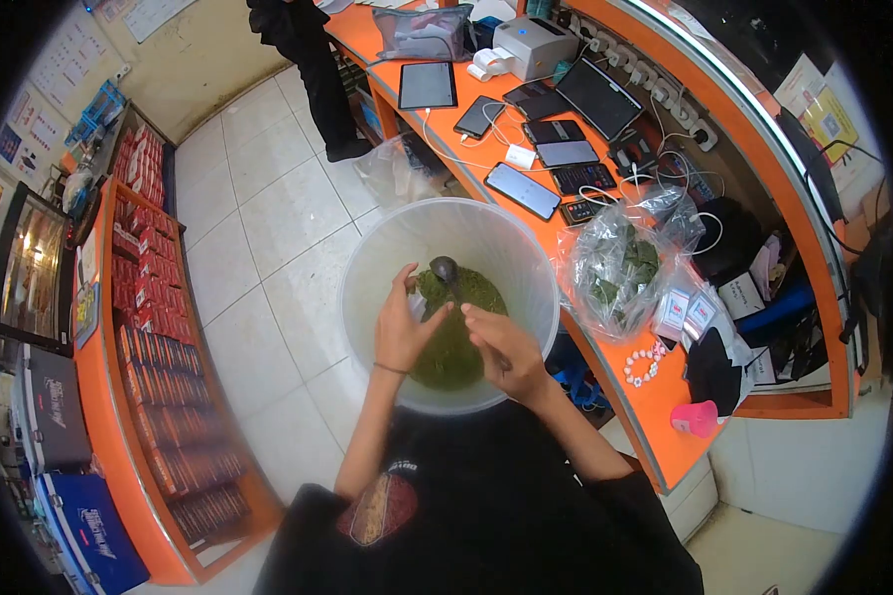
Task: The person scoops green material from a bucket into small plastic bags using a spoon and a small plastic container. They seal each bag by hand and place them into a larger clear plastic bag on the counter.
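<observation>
A large translucent plastic tub sits in front of my body, with green powder in its bottom. Inside its rim, my right hand grips a dark spoon by the handle. The spoon's bowl points away from me, above the powder; how much it carries is hard to make out. My left hand is to the left of the spoon, fingers curled around a small clear plastic bag, whose lower part is hidden by the hand. The left thumb reaches toward the spoon handle.
On the right, an orange counter holds phones, a tablet, a white printer, cables and a plastic bag of green leaves. A pink cup stands near its edge. Orange shelves line the left; a person's dark-clothed leg is ahead.
</observation>
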Demonstrator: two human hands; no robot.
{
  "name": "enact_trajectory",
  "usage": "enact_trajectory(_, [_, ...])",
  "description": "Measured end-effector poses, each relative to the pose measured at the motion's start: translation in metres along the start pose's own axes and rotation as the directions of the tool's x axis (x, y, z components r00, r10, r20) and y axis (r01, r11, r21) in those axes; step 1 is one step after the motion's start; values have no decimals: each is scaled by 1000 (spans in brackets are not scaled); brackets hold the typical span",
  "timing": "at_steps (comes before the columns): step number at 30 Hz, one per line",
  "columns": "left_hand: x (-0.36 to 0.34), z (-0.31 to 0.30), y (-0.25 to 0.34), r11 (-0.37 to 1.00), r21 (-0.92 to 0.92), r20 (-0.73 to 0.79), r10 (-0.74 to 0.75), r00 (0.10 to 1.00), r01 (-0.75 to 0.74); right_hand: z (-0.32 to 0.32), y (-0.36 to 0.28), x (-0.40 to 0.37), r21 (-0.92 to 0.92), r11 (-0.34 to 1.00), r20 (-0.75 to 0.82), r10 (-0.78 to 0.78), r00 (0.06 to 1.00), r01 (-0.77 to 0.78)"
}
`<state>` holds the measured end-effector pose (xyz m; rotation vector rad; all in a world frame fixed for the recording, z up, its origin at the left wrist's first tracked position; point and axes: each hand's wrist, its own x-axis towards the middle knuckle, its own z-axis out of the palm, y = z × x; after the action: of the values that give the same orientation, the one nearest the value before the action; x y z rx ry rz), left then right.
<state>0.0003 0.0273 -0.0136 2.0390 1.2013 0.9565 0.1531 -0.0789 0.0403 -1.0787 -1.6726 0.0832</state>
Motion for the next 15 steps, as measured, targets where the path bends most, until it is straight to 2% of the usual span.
enact_trajectory(2, [0, -1, 2, 998, -31, -3, -50, 999, 50, -1, 2, -3, 32, 999, -40, 9, 999, -7])
enact_trajectory(4, [-1, -2, 1, 998, -47, -12, -52, 999, 52, 0, 13, -13, 65, 997, -203, 62, 977, -50])
enact_trajectory(5, [-2, -2, 1, 997, -62, -19, -53, 998, 52, -4, 15, -17, 65, 997, -201, 61, 978, -49])
enact_trajectory(6, [-1, -3, 2, 997, -63, -23, -54, 998, 52, -9, 17, -19, -108, 973, 48, 209, 977, -203])
enact_trajectory(7, [-1, -4, 5, 996, -76, -45, -48, 998, 44, -13, 20, -23, -310, 903, 264, 382, 886, -297])
enact_trajectory(8, [-2, -5, 6, 995, -89, -65, -43, 997, 38, -12, 27, -34, -309, 904, 267, 380, 885, -295])
enact_trajectory(10, [-3, -4, 7, 996, -90, -86, 7, 996, -14, -5, 38, -46, -295, 891, 392, 442, 807, -345])
enact_trajectory(11, [-3, -3, 8, 994, -92, -111, 54, 992, -64, -4, 43, -48, -296, 893, 394, 438, 808, -340])
enact_trajectory(12, [-3, -3, 10, 994, -92, -112, 51, 992, -61, -2, 33, -33, -174, 836, 303, 549, 779, -521])
enact_trajectory(13, [-3, -4, 14, 988, -92, -129, 115, 985, -127, 3, 27, -22, -32, 741, 225, 659, 718, -670])
enact_trajectory(14, [-4, -4, 17, 977, -92, -145, 180, 973, -194, 10, 26, -16, -33, 740, 226, 661, 716, -672])
enact_trajectory(15, [-5, -3, 17, 976, -92, -145, 181, 973, -196, 17, 26, -10, -6, 763, 112, 643, 758, -646])
